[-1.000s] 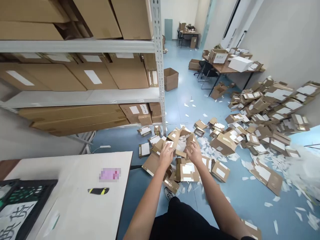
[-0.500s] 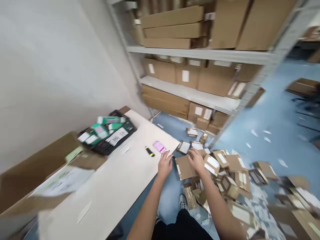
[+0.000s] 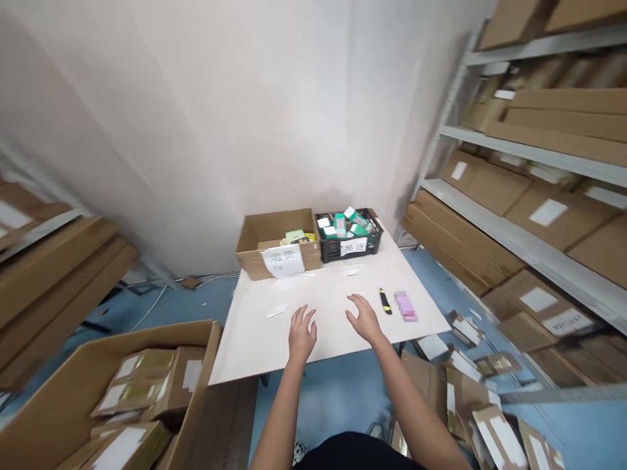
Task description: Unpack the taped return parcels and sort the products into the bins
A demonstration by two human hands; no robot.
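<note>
My left hand (image 3: 302, 333) hovers over the front part of the white table (image 3: 255, 346), fingers apart and holding nothing. To its right, my right hand (image 3: 363, 318) is also open and empty, above the same tabletop. A black and yellow box cutter (image 3: 385, 301) lies just beyond my right hand. Beside the cutter is a pink item (image 3: 405, 307), blurred so its kind does not show. Toward the back of the table stand an open cardboard box (image 3: 252, 264) with a handwritten paper on its front and a black plastic crate (image 3: 333, 251) holding several green and white small boxes (image 3: 340, 225).
At the lower left a large carton (image 3: 210, 339) holds several taped parcels (image 3: 147, 365). Opened boxes (image 3: 499, 431) lie on the blue floor at the right. Shelving (image 3: 533, 153) with long cartons rises on the right, and more cartons (image 3: 68, 261) stand at the left.
My view has swung left from the shelf and floor boxes to face the table and wall. Both hands, still empty, are now over the tabletop; the right was above the floor boxes before.
</note>
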